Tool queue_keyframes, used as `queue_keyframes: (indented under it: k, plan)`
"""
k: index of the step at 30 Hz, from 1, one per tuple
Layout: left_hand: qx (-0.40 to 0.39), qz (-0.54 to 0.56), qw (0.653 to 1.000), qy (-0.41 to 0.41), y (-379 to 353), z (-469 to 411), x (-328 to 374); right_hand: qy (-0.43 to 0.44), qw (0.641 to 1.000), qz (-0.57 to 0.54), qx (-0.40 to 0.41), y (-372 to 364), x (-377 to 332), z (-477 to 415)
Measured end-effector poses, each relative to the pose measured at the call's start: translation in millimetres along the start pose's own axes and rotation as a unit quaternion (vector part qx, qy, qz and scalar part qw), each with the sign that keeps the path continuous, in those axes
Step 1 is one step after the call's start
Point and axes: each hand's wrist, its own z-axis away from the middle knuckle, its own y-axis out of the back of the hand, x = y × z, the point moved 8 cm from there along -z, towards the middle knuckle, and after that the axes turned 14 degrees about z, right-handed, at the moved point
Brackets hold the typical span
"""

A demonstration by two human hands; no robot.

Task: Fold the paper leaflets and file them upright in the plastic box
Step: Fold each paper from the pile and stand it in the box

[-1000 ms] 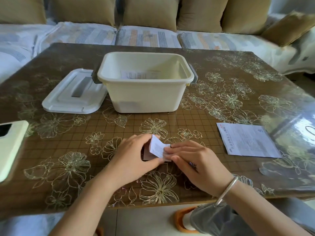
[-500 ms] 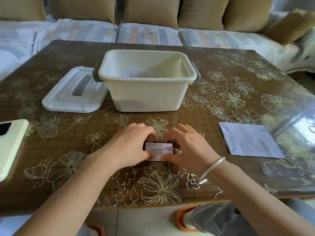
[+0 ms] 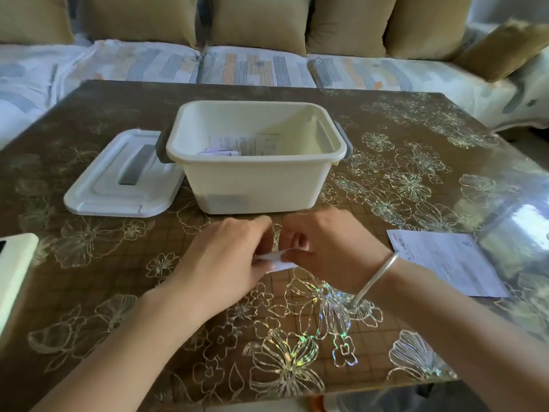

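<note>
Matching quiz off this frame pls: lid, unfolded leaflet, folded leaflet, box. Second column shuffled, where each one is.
Things
1. lid
2. unfolded leaflet
3. folded leaflet
4. box

Places
A. pinched between left hand and right hand
B. flat on the table, right of the hands
C. beside the box, on its left
D. beyond the hands, papers inside

Pairs: 1-C, 2-B, 3-A, 4-D
</note>
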Motion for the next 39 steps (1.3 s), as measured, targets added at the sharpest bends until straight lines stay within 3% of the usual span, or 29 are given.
queue_keyframes:
  k: [5,9,13,17,23,39]
  plan:
    - [0.136,0.08,0.987,-0.04,75,-26,-1,-0.046,0.989,-0.083,0.117,66,25,-26]
    - [0.237,0.056,0.97,-0.02,128,-58,-26,-0.098,0.974,-0.104,0.177,101,59,-62]
    - [0.152,-0.018,0.987,0.05,118,-111,-57,-0.135,0.984,-0.014,0.116,90,81,-120]
    - [0.047,-0.099,0.986,0.13,93,-145,-89,-0.11,0.991,0.076,0.025,59,74,-169]
    - [-0.056,-0.175,0.971,0.15,70,-161,-101,-0.054,0.979,0.194,-0.003,36,51,-204]
    - [-0.086,-0.168,0.972,0.143,74,-153,-88,-0.006,0.981,0.189,-0.041,5,22,-219]
